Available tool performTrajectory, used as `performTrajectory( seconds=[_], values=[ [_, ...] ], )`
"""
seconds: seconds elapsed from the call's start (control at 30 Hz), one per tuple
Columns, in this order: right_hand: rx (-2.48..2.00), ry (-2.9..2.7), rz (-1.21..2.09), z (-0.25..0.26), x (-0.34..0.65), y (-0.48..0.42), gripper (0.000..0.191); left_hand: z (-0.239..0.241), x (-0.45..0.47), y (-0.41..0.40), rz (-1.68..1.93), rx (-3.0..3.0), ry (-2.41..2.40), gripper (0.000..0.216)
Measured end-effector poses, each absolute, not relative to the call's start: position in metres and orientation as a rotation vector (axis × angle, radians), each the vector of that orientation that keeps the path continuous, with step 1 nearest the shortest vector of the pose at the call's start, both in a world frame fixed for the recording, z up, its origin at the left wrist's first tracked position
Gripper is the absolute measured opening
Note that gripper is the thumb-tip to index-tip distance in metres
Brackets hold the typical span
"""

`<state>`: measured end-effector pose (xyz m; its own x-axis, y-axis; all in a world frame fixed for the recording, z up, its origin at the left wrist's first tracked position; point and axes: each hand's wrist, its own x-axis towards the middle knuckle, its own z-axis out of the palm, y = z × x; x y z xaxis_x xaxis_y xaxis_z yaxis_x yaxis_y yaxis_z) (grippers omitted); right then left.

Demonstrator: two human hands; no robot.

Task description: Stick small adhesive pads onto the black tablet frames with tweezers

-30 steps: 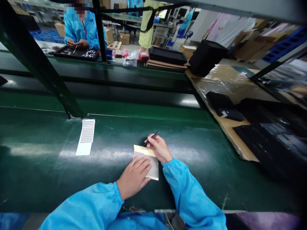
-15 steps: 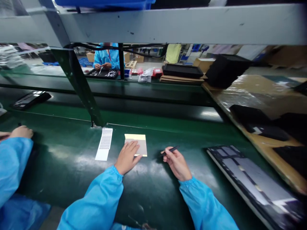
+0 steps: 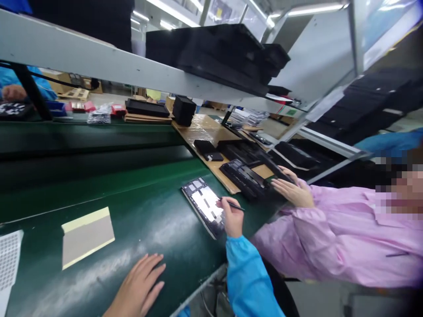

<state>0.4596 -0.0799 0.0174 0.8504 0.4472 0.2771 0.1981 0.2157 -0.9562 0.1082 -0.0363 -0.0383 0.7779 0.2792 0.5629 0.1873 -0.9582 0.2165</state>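
Observation:
My right hand (image 3: 234,218) is closed around a slim black pen-like tool (image 3: 236,206). It is at the right edge of an opened tablet (image 3: 203,202), whose bright silver inside and dark border face up; whether the fingers touch it I cannot tell. My left hand (image 3: 140,284) is open over the green table near its front edge, fingers stretched out, holding nothing. Beyond it to the left lies a grey-brown sheet with pale yellow edges (image 3: 87,240). A white sheet of small printed labels (image 3: 9,255) is partly cut off at the left.
On my right a co-worker in a pink smock (image 3: 346,233) has both hands by dark trays and device parts (image 3: 243,176) on a cardboard-covered surface (image 3: 198,127). A grey shelf beam (image 3: 148,72) crosses above the green table (image 3: 132,200). Another person's blue sleeve shows far left.
The view has swung right. My left hand has come off the yellow-edged sheet. My right hand, still holding the black tool, has moved right to the opened tablet.

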Motion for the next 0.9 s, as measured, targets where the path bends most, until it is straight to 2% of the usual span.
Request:
performTrajectory(
  seconds=[0.1,0.23,0.4,0.6,0.77,0.9],
  values=[
    [-1.512,-0.666,0.179,0.018,0.513,-0.098,0.044,-0.028,0.138,-0.047,0.895,2.763,0.355,0.029],
    [-1.582,-0.812,0.218,0.006,0.498,-0.119,0.036,-0.014,0.158,-0.064,0.820,2.657,0.415,0.020],
    [-1.329,-1.206,0.940,-0.005,0.392,-0.108,0.029,-0.009,0.141,-0.071,0.816,2.707,0.310,0.014],
    [-1.107,-1.280,1.403,-0.013,0.321,-0.017,0.031,-0.021,0.112,-0.066,0.748,2.668,0.520,0.013],
    [-1.064,-1.263,1.562,-0.020,0.324,0.024,0.039,-0.030,0.106,-0.062,0.669,2.493,0.688,0.016],
    [-1.034,-1.293,1.581,-0.020,0.326,0.029,0.035,-0.029,0.107,-0.060,0.639,2.418,0.695,0.013]
  ],
)
